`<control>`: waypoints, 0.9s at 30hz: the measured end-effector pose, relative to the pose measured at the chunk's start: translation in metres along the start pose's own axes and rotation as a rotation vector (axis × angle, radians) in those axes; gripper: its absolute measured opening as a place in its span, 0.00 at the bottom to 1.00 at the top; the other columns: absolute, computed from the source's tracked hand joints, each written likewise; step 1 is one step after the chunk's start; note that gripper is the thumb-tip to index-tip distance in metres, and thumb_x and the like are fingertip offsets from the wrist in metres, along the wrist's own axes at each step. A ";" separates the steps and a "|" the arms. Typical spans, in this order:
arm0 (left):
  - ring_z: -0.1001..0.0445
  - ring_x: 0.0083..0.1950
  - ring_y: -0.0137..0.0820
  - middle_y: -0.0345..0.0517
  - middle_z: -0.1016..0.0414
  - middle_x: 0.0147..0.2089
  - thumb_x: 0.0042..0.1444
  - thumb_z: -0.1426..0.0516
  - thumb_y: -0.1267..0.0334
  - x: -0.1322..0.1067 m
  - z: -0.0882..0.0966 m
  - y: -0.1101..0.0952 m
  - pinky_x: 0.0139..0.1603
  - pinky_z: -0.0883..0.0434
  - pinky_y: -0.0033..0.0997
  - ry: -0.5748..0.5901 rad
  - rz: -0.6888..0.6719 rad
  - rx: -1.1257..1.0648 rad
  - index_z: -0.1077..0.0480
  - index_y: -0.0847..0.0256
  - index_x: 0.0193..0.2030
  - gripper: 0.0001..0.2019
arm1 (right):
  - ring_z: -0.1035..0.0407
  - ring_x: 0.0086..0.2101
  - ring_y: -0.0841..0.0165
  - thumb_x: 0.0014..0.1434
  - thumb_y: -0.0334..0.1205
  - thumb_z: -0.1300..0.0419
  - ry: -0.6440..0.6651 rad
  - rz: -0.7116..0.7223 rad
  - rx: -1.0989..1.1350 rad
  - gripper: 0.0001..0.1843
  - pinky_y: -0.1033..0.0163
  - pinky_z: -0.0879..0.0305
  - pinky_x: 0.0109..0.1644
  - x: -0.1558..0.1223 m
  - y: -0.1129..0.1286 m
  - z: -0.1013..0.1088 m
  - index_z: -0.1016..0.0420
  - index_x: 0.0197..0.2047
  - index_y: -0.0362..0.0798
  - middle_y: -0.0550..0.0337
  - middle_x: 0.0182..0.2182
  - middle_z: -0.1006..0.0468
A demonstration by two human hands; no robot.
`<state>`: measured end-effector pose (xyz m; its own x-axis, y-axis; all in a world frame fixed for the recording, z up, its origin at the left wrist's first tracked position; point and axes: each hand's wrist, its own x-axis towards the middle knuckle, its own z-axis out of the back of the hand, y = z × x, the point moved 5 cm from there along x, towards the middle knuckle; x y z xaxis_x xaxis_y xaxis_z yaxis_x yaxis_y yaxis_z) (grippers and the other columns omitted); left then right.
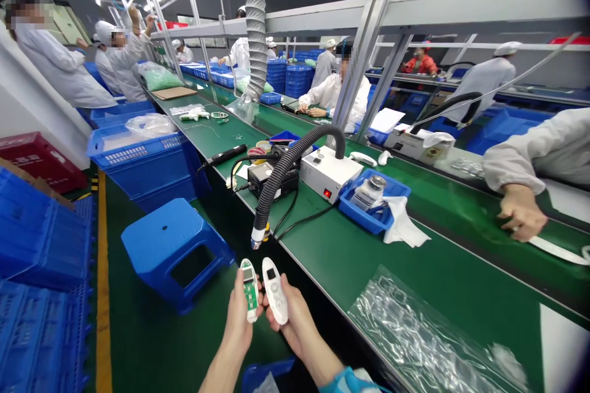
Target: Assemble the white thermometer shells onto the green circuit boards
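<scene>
My left hand (238, 307) is closed on a white device half with a green circuit board (250, 296) and a small grey screen facing up. In my right hand (291, 313) is a white oval casing half (275, 291) with a dark square window near its top. The two halves are held upright side by side, a narrow gap between them, below the bench edge. Just above them hangs the nozzle (257, 239) of a black corrugated hose (295, 159), which runs to a white box (329, 173) with a red switch.
A blue tray (343, 212) holding a jar stands on the green bench (318, 252). Clear plastic bags (415, 331) lie at the near right. A blue stool (170, 239) and stacked blue crates (41, 239) are to the left. A co-worker's hand (523, 212) rests at far right.
</scene>
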<state>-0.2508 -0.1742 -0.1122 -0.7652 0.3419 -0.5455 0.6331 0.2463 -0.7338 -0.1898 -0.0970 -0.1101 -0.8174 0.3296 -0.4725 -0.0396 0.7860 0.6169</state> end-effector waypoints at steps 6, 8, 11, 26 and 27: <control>0.37 0.18 0.22 0.40 0.30 0.24 0.54 0.43 0.43 -0.041 -0.003 0.020 0.15 0.40 0.20 0.043 0.120 0.008 0.29 0.64 0.35 0.21 | 0.26 0.28 0.67 0.50 0.58 0.34 0.082 -0.004 0.302 0.32 0.66 0.33 0.30 -0.068 0.010 0.017 0.22 0.42 0.33 0.49 0.29 0.20; 0.38 0.19 0.22 0.41 0.29 0.27 0.55 0.44 0.44 -0.052 -0.012 0.017 0.16 0.39 0.21 0.089 0.137 0.005 0.28 0.63 0.35 0.21 | 0.27 0.29 0.67 0.50 0.57 0.33 0.095 -0.005 0.323 0.31 0.66 0.33 0.32 -0.083 0.014 0.019 0.22 0.43 0.34 0.48 0.30 0.20; 0.37 0.21 0.23 0.41 0.30 0.30 0.55 0.43 0.47 -0.064 -0.027 0.009 0.17 0.38 0.22 0.149 0.153 -0.010 0.28 0.63 0.36 0.18 | 0.27 0.28 0.67 0.51 0.55 0.33 0.095 0.010 0.329 0.29 0.66 0.34 0.31 -0.097 0.018 0.023 0.21 0.43 0.35 0.48 0.31 0.20; 0.28 0.33 0.30 0.45 0.25 0.36 0.49 0.36 0.51 -0.090 -0.045 0.002 0.35 0.28 0.28 0.199 0.146 0.128 0.25 0.62 0.46 0.21 | 0.26 0.33 0.64 0.54 0.55 0.36 0.107 0.114 0.152 0.24 0.63 0.32 0.38 -0.118 0.032 0.044 0.20 0.43 0.43 0.48 0.36 0.20; 0.27 0.36 0.32 0.45 0.24 0.36 0.48 0.34 0.53 -0.092 -0.048 0.002 0.39 0.28 0.28 0.214 0.126 0.169 0.25 0.61 0.45 0.20 | 0.26 0.36 0.63 0.53 0.54 0.35 0.090 0.150 0.079 0.23 0.62 0.31 0.41 -0.119 0.036 0.047 0.20 0.44 0.44 0.48 0.38 0.19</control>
<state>-0.1731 -0.1614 -0.0438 -0.6287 0.5479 -0.5518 0.6794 0.0419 -0.7325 -0.0668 -0.0832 -0.0614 -0.8588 0.4013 -0.3185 0.1294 0.7713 0.6232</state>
